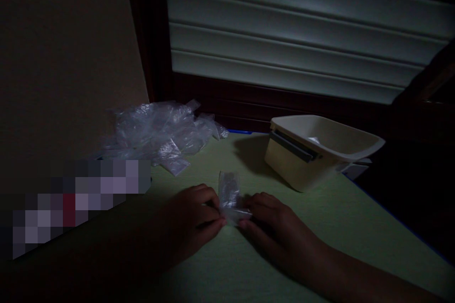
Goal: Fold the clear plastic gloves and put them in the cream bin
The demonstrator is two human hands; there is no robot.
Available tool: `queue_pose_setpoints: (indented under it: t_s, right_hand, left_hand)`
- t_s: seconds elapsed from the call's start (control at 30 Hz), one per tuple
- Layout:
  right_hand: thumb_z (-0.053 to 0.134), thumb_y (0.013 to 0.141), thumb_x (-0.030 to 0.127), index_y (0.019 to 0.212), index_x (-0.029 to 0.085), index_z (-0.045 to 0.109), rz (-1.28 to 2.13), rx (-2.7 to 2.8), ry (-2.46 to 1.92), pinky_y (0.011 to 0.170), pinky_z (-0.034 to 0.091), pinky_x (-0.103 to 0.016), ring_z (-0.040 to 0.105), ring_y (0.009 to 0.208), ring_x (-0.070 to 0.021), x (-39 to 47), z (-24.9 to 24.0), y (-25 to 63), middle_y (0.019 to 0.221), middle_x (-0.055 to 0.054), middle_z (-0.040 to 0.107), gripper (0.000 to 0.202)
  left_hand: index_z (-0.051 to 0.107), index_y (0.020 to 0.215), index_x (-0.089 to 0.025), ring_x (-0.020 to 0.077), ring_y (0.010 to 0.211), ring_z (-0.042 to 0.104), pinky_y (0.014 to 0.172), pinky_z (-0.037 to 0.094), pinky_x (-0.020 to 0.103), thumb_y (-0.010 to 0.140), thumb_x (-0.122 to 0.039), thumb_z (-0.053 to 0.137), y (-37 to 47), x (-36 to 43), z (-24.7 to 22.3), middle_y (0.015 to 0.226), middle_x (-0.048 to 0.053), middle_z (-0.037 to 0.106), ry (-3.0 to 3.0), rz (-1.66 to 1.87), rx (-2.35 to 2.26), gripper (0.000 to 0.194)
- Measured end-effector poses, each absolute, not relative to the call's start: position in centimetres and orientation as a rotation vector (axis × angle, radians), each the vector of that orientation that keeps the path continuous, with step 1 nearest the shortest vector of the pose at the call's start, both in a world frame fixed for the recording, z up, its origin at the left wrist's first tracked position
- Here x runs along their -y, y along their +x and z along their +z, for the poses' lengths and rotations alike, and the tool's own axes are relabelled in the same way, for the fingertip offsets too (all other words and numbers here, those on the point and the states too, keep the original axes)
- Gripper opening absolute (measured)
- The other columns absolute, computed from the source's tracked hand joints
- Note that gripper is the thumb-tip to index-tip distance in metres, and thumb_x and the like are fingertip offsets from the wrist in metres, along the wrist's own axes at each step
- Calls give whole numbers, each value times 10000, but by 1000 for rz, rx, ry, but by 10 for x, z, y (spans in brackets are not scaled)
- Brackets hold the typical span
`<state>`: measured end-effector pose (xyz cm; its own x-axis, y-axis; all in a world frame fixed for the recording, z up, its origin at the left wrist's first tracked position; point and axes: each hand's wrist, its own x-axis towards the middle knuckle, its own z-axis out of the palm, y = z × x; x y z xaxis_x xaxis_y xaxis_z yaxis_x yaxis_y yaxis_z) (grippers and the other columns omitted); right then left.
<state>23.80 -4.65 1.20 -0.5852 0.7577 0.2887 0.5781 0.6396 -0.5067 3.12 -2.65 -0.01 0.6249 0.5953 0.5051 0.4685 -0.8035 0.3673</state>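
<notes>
1. Clear crinkly plastic bag (230,193), 12 o'clock on counter (216,270).
2. My L grip (194,210) pinches its 7 o'clock edge, R grip (279,220) its 4 o'clock end; both curled.
3. Crumpled plastic pile (159,125), 11 o'clock.

Green tabletop (213,265), blue-edged, heap of clear plastic bags (156,128) at rear left, single clear bag (229,191) centred, cream bin (305,170) (dark strip (292,146) noted) rear right.

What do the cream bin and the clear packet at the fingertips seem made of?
Cream bin: probably rigid plastic, smooth and matte, from its even walls and rounded rim.
Clear packet: likely thin plastic film, glossy; see-through with creased highlights.
</notes>
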Motion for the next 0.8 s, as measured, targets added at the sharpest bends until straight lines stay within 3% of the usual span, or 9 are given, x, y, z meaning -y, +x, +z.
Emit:
queue_pose_setpoints:
  t_s: [0.23, 0.37, 0.6, 0.8]
  right_hand:
    - [492, 848, 176, 697, 172, 509, 497, 2280, -1161, 595, 393, -263, 506, 639, -140, 46, 12, 236, 676, -17, 553, 152]
    - [510, 811, 148, 796, 184, 484, 627, 2168, -1235, 541, 401, -242, 544, 612, -136, 45, 13, 234, 711, -22, 600, 46]
    - [492, 797, 144, 977, 201, 348, 815, 2034, -1172, 523, 409, -230, 560, 598, -136, 42, 5, 232, 702, 2, 595, 237]
    - [536, 771, 120, 894, 194, 396, 670, 2095, -1261, 535, 399, -230, 528, 620, -132, 43, 6, 232, 736, -9, 568, 201]
  left_hand:
    - [627, 615, -173, 150, 729, 508, 649, 387, 262, 799, -158, 551, 32, 22, -1, 711, 11, 551, 2579, 978, -1003, 200]
    - [610, 598, -167, 142, 675, 481, 608, 368, 253, 786, -168, 568, 34, 19, -5, 654, 2, 508, 2547, 1038, -1013, 193]
    - [536, 595, -151, 158, 714, 461, 649, 361, 272, 785, -133, 574, 36, 16, -8, 660, 2, 508, 2612, 970, -1039, 195]
    - [486, 638, -154, 171, 758, 468, 647, 365, 279, 729, -85, 626, 37, 23, 0, 744, 2, 494, 2682, 893, -1123, 180]
